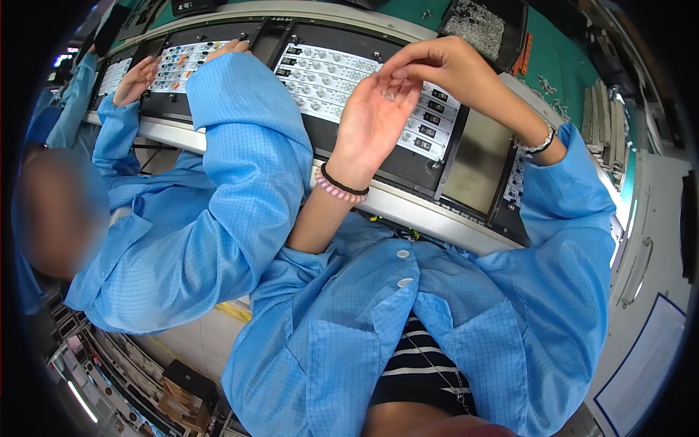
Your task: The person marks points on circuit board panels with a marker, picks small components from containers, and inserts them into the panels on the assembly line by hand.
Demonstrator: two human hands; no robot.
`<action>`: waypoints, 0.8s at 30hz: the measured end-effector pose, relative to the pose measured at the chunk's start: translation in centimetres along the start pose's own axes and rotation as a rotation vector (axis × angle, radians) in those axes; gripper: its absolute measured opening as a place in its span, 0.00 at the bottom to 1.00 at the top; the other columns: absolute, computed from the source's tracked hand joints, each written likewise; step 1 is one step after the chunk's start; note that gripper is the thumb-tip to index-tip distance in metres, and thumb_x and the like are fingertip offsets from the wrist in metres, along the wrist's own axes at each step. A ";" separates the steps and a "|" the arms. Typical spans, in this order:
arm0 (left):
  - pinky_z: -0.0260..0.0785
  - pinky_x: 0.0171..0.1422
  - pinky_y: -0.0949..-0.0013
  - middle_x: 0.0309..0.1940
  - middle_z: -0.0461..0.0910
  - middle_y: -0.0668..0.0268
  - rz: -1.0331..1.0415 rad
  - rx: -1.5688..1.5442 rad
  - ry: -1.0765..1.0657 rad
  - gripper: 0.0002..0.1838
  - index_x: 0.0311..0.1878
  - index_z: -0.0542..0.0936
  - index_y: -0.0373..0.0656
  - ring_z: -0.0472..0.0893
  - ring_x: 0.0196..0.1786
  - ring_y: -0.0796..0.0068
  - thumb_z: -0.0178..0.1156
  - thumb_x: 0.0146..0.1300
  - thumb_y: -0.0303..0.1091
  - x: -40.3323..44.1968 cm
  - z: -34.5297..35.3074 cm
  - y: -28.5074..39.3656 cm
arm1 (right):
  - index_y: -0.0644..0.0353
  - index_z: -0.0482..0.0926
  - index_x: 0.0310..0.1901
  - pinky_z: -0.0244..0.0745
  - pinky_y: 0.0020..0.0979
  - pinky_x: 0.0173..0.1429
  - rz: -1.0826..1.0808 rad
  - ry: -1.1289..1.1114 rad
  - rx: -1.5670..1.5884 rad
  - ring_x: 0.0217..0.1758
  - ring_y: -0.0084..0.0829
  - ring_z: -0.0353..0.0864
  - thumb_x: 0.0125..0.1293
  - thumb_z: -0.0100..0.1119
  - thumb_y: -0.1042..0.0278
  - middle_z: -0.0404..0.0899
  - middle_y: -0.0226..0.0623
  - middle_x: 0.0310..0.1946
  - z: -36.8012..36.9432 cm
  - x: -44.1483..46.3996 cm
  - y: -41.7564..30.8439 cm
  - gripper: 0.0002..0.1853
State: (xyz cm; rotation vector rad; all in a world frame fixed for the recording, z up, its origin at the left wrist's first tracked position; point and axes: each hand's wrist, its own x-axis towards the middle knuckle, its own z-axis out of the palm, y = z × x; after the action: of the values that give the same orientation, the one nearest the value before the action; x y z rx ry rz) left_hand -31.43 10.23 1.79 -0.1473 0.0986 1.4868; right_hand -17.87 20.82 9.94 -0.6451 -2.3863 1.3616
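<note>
My left hand (371, 127) is turned palm up over the white circuit boards (317, 81), cupping a few small clear parts (388, 95) near the base of its fingers. Just above its fingertips, my right hand (440, 65) is closed in a pinch. Whatever lies between its thumb and finger is too small to name. The boards lie in rows in a black frame (291, 131); they carry round clear pieces on the left and black rectangular components on the right. Both hands hide part of the rows.
A black bin (473, 28) of small clear parts stands at the back, beside an orange strip (526, 54). Loose parts (547, 86) lie on the green mat (564, 62). On the left, a co-worker's blue sleeve (251, 131) reaches over another frame, close to my left arm.
</note>
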 end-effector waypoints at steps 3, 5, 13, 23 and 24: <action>0.71 0.61 0.65 0.43 0.74 0.59 0.010 -0.097 0.037 0.09 0.46 0.72 0.33 0.75 0.49 0.67 0.46 0.78 0.30 0.6 0.3 0.3 | 0.69 0.86 0.49 0.81 0.24 0.53 0.071 0.062 0.107 0.45 0.22 0.85 0.69 0.62 0.75 0.88 0.38 0.44 -3.2 0.1 1.0 0.11; 0.69 0.51 0.70 0.37 0.70 0.63 0.008 -0.114 0.010 0.08 0.41 0.70 0.37 0.71 0.41 0.72 0.47 0.77 0.30 1.1 0.3 1.1 | 0.66 0.85 0.50 0.80 0.26 0.54 0.059 0.133 0.146 0.46 0.25 0.85 0.69 0.61 0.75 0.87 0.37 0.47 -7.1 0.4 4.5 0.11; 0.59 0.24 0.65 0.19 0.62 0.67 -0.013 1.138 -0.181 0.17 0.31 0.67 0.44 0.63 0.19 0.66 0.46 0.81 0.39 -1.1 2.0 1.2 | 0.64 0.87 0.38 0.80 0.44 0.44 -0.077 0.168 -0.886 0.39 0.50 0.86 0.62 0.63 0.72 0.85 0.52 0.35 -11.4 -1.3 8.6 0.07; 0.75 0.36 0.56 0.30 0.78 0.56 0.518 2.748 -0.167 0.09 0.38 0.72 0.40 0.82 0.33 0.53 0.59 0.73 0.33 -5.8 -0.8 0.8 | 0.61 0.86 0.39 0.78 0.45 0.47 -0.074 0.230 -1.021 0.43 0.48 0.85 0.67 0.60 0.65 0.86 0.48 0.37 -10.2 -1.1 9.3 0.10; 0.76 0.37 0.56 0.30 0.78 0.57 0.541 2.752 -0.227 0.09 0.38 0.72 0.40 0.82 0.34 0.54 0.59 0.72 0.34 -5.6 -0.8 0.8 | 0.61 0.86 0.39 0.78 0.45 0.47 -0.055 0.235 -1.025 0.43 0.48 0.85 0.67 0.60 0.64 0.86 0.47 0.37 -10.0 -1.2 9.1 0.10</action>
State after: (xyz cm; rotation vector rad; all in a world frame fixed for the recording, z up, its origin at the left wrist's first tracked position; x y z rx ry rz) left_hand -32.64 4.65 1.84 2.2963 1.8590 0.6395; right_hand -10.02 31.48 7.00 -0.8822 -2.7341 -0.0750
